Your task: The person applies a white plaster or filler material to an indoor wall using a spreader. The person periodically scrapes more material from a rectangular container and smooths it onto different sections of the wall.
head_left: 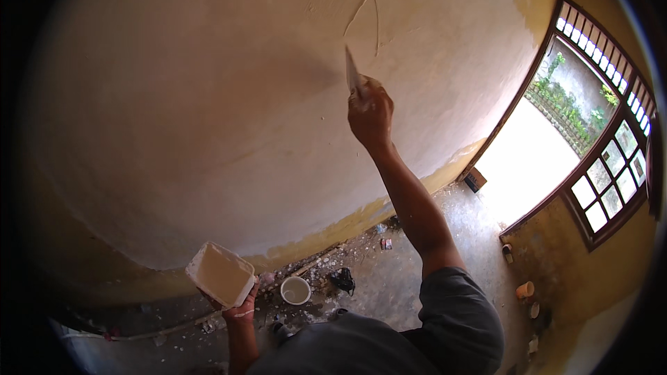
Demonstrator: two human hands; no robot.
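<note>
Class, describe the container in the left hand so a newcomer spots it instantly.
Start at the large pale wall; near its lower edge appears the left hand. It holds the container, whose squarish rim sets it apart from the round bucket on the floor.

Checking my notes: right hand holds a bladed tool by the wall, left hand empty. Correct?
The left hand isn't empty: the head view shows it holding a pale tray. The right hand does hold a bladed tool by the wall.

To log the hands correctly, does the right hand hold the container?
No, the left hand holds the container; the right hand grips a blade.
</note>
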